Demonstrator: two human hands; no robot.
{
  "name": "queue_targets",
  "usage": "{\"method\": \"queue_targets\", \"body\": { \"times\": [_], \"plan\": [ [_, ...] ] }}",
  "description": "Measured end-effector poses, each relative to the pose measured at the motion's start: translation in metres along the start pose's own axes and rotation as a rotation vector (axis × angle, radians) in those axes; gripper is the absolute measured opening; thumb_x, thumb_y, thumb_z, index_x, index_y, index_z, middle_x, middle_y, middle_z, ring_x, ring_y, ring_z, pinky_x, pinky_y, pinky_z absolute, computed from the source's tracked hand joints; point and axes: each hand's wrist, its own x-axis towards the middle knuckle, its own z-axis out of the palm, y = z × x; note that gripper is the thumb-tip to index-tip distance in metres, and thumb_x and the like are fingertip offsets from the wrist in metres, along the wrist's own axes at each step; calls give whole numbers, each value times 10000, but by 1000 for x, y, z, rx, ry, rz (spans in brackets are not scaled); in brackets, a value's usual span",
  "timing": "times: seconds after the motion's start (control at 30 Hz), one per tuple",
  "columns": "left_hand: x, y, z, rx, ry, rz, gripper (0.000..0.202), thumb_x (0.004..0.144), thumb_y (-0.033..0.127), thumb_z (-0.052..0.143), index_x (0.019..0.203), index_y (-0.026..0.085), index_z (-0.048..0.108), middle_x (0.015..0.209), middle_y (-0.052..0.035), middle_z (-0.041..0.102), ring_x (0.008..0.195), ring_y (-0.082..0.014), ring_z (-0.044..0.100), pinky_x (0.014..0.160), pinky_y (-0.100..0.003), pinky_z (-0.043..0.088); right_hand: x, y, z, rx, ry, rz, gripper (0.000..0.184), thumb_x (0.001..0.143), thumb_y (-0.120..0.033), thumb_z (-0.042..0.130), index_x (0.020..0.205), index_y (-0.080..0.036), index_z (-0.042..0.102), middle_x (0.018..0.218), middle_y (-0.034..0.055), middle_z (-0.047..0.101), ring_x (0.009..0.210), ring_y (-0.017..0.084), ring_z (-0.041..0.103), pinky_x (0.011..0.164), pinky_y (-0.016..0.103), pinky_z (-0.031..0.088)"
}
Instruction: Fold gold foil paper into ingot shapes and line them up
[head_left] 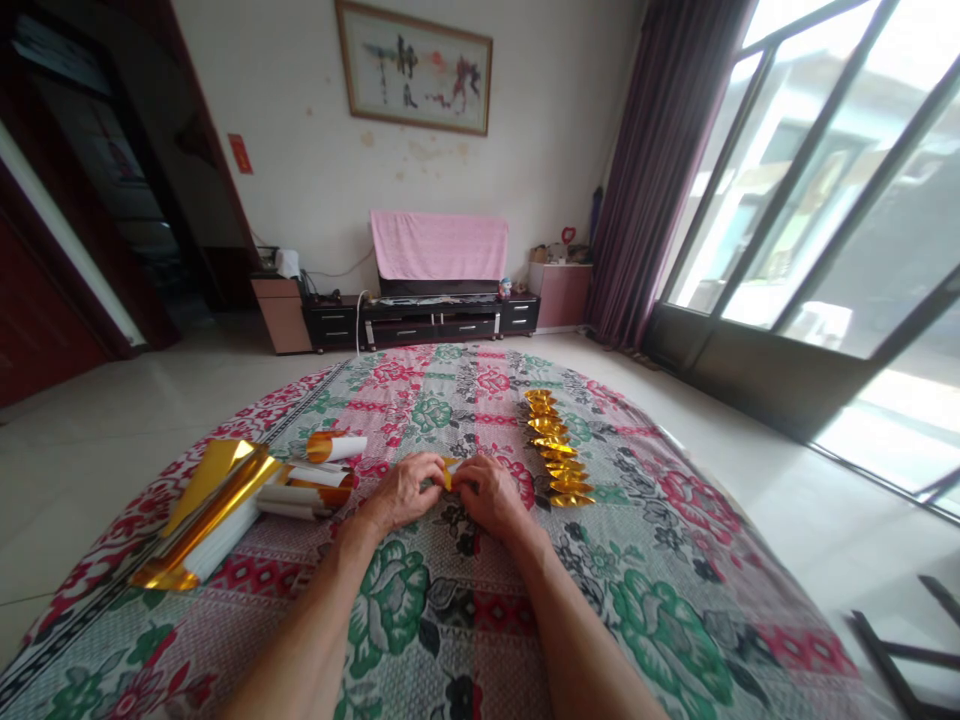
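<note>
Between my two hands, over the middle of the cloth, is a small piece of gold foil paper (448, 474); most of it is hidden by fingers. My left hand (409, 487) pinches its left side, and my right hand (489, 490) pinches its right side with curled fingers. To the right lies a column of folded gold paper ingots (564, 467), their pointed ends facing sideways. Left of my hands are curled gold sheets with white backs (304, 490) and a larger gold foil roll (217, 515). A smaller curled sheet (336, 446) rests just behind them.
A flowered cloth (390, 600) covers the rounded table. Beyond it, a low TV cabinet (435, 325) carries a screen draped with a pink towel (439, 245). Glass doors (795, 200) and a purple curtain (637, 170) stand at right. Dark stool legs (900, 650) show at lower right.
</note>
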Motion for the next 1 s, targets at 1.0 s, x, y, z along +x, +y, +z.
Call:
{"method": "queue_targets", "body": {
  "times": [1.0],
  "plan": [
    [1, -9, 20, 116, 70, -91, 156, 803, 210, 523, 674, 178, 603, 918, -48, 598, 877, -157, 554, 822, -319, 450, 3, 2, 1, 75, -6, 45, 222, 734, -84, 564, 772, -233, 724, 816, 15, 680, 790, 133, 585, 754, 218, 430]
  ]
}}
